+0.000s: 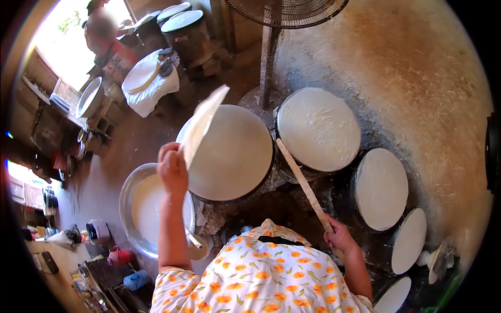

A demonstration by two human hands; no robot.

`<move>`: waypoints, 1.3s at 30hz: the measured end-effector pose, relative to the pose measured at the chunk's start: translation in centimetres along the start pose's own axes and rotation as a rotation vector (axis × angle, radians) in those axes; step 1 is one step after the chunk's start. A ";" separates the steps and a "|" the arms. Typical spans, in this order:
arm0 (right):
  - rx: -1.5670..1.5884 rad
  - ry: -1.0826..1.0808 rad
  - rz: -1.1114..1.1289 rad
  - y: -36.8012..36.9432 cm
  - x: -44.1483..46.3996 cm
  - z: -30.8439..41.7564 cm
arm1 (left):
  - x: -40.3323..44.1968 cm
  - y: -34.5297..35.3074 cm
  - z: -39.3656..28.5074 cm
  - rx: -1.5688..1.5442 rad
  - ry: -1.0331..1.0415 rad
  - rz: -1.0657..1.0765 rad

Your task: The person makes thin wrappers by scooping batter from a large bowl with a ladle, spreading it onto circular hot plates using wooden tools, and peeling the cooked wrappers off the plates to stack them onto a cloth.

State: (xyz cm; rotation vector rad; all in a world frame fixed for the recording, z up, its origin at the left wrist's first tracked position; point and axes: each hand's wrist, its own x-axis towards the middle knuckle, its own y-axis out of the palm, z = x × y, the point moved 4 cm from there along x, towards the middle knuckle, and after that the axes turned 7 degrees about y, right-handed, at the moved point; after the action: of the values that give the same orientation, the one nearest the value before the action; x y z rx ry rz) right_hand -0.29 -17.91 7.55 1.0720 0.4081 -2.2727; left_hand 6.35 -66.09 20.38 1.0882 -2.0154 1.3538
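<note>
As the left hand closes around the lower end of a flat pale piece, up it stands, tilted and almost edge-on to us, rising from the top of the fist! Behind it sits the large round white top, partly covered from view; whether the two touch, I cannot tell. Over to the right hand, and that's a firm wrap, fingers curled about the near part of a long wooden stick. Most of its length runs beyond the grip, up and leftward, its far tip just beside the rim of the lumpy-surfaced round top. Beneath the left forearm, look, a wide metal basin of pale liquid. And past the right hand, another pale disc stands near the wall.
</note>
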 end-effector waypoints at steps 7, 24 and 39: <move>0.134 -0.021 -0.140 5.4 -2.6 0.0 | 7.3 -4.2 1.6 0.010 0.164 0.151; 0.640 -0.248 -0.486 10.6 -12.6 -18.5 | 1.2 -3.1 -21.7 -0.266 0.881 0.933; 1.657 -0.007 -1.675 28.3 -35.1 -53.3 | -32.9 -13.5 -61.1 -1.712 1.252 1.379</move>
State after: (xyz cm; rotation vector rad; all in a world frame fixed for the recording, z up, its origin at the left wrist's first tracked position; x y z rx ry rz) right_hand 66.91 -0.25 0.65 1.6177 -1.5536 -4.1507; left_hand 33.62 -1.29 27.55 -1.6293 -1.5922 -0.0366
